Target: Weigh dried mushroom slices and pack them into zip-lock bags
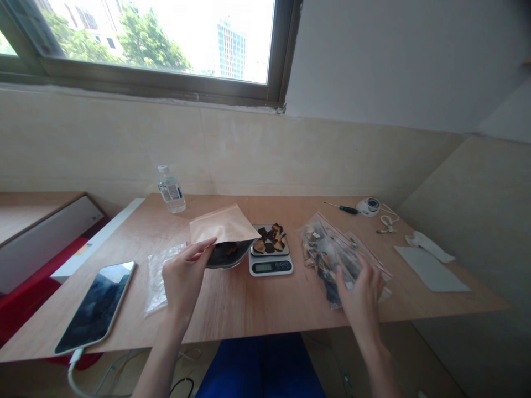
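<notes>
My left hand [186, 271] pinches the edge of a kraft paper pouch [222, 224]. The pouch tilts beside a small digital kitchen scale [271, 267], showing its dark side with a brownish piece there. Dried brown and black pieces [271, 239], like dried mushroom, lie on the scale's plate; its display is too small to read. Over on the right, my right hand [360, 293] hovers at or touches clear zip bags [327, 254] that hold similar dried pieces. Its thumb and fingers are apart, and I see nothing gripped between them.
A clear plastic bag [160, 276] lies left of my left hand, by a phone [97, 307] on a charging cable. A water bottle [171, 190] stands at the back. Rightward are a screwdriver [347, 209], a dome camera [369, 207] with cable, and a white sheet [431, 269].
</notes>
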{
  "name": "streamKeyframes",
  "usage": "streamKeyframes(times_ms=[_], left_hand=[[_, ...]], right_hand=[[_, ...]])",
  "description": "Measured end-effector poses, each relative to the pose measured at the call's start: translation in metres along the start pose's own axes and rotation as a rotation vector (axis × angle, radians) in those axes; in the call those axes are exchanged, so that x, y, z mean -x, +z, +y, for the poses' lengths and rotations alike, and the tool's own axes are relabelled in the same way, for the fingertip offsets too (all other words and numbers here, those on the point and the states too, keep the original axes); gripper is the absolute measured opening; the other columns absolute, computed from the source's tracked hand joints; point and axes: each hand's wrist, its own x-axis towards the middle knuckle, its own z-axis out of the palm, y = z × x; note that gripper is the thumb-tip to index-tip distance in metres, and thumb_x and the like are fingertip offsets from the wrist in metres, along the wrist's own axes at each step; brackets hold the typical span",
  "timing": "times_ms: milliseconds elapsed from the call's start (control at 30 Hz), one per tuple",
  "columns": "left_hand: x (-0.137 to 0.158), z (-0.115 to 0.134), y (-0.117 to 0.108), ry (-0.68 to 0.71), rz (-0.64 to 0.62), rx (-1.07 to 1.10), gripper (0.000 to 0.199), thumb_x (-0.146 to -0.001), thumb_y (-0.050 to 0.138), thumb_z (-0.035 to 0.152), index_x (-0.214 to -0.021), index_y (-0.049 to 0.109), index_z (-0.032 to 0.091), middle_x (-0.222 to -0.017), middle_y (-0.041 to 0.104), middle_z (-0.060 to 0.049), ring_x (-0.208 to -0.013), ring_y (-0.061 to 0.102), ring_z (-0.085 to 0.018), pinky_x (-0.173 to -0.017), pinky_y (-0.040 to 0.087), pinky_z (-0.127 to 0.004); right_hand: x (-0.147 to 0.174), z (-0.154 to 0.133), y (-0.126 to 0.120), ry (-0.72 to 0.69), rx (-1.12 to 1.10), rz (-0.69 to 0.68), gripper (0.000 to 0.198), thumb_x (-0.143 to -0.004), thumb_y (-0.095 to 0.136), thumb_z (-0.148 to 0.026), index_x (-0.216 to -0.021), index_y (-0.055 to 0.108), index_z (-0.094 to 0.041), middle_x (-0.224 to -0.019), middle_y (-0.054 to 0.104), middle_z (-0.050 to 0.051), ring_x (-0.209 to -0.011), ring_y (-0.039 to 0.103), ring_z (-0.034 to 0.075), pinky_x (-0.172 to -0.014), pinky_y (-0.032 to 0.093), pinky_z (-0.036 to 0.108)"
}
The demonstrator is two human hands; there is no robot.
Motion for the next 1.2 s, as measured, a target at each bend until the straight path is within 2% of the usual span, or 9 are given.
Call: streamKeyframes(times_ms=[167,267,367,500,600,700,767,1000,1200], left_hand=[[-0.003,0.003,-0.002,0.001,0.004,0.021,0.016,-0.079,0.06,0.036,-0.087,0.073,0.031,-0.081,0.075,0.004,-0.07,0.071,-0.019,-0.073,0.053,-0.03],[-0.003,0.002,-0.003,-0.005,0.004,0.01,0.015,-0.078,0.061,0.035,-0.087,0.074,0.031,-0.08,0.075,0.005,-0.07,0.071,-0.019,-0.074,0.052,-0.029],[-0.004,0.001,-0.003,-0.012,-0.002,-0.01,0.016,-0.078,0.062,0.036,-0.088,0.074,0.031,-0.08,0.075,0.004,-0.072,0.071,-0.019,-0.071,0.052,-0.028],[-0.005,0.003,-0.001,0.006,-0.022,-0.007,0.017,-0.077,0.061,0.037,-0.086,0.074,0.031,-0.079,0.075,0.004,-0.069,0.07,-0.019,-0.071,0.052,-0.028],[-0.003,0.006,0.002,-0.003,-0.049,0.022,0.017,-0.077,0.06,0.037,-0.086,0.074,0.031,-0.076,0.075,0.004,-0.067,0.07,-0.019,-0.07,0.053,-0.029],[0.002,0.009,0.005,0.0,-0.085,0.05,0.019,-0.077,0.061,0.038,-0.089,0.073,0.03,-0.075,0.074,0.004,-0.066,0.07,-0.018,-0.065,0.052,-0.026],[0.005,0.009,0.006,0.023,-0.108,0.054,0.018,-0.078,0.061,0.037,-0.09,0.073,0.031,-0.076,0.074,0.004,-0.066,0.07,-0.018,-0.062,0.051,-0.025],[0.01,0.009,0.007,0.062,-0.109,0.018,0.017,-0.079,0.061,0.035,-0.09,0.073,0.032,-0.076,0.074,0.004,-0.068,0.069,-0.016,-0.063,0.05,-0.022],[0.011,0.005,0.009,0.049,-0.126,0.039,0.018,-0.08,0.06,0.035,-0.09,0.073,0.031,-0.08,0.074,0.004,-0.068,0.069,-0.016,-0.06,0.05,-0.022]], right_hand=[[0.001,0.014,0.012,-0.142,0.003,-0.225,0.036,-0.089,0.037,-0.029,-0.113,0.061,-0.018,-0.109,0.06,0.014,-0.097,0.055,0.027,-0.083,0.044,0.043],[-0.003,0.036,0.023,-0.05,0.033,-0.226,0.036,-0.087,0.035,-0.028,-0.101,0.067,-0.017,-0.098,0.063,0.014,-0.091,0.055,0.028,-0.08,0.045,0.046],[-0.008,0.039,0.02,0.065,0.123,-0.184,0.036,-0.086,0.037,-0.03,-0.098,0.068,-0.015,-0.107,0.06,0.018,-0.098,0.052,0.034,-0.079,0.044,0.054],[-0.014,-0.015,-0.011,-0.056,-0.121,-0.202,0.034,-0.088,0.039,-0.031,-0.103,0.067,-0.018,-0.117,0.055,0.016,-0.11,0.051,0.032,-0.09,0.042,0.053],[-0.016,-0.082,-0.033,-0.22,-0.514,-0.512,0.034,-0.093,0.036,-0.024,-0.116,0.06,-0.024,-0.117,0.059,0.009,-0.111,0.055,0.021,-0.096,0.045,0.038],[-0.014,-0.14,-0.03,-0.436,-0.704,-0.742,0.038,-0.093,0.035,-0.015,-0.124,0.055,-0.023,-0.127,0.057,0.006,-0.119,0.052,0.018,-0.102,0.043,0.035],[-0.013,-0.164,-0.014,-0.512,-0.686,-0.737,0.043,-0.089,0.035,-0.006,-0.126,0.053,-0.016,-0.128,0.057,0.01,-0.123,0.049,0.019,-0.105,0.04,0.037],[-0.018,-0.203,0.044,-0.534,-0.459,-0.798,0.042,-0.083,0.038,0.003,-0.117,0.058,-0.01,-0.114,0.064,0.018,-0.105,0.062,0.026,-0.093,0.047,0.039],[-0.022,-0.208,0.048,-0.434,-0.471,-0.872,0.032,-0.082,0.043,0.001,-0.099,0.066,-0.014,-0.1,0.07,0.014,-0.089,0.068,0.025,-0.079,0.05,0.032]])
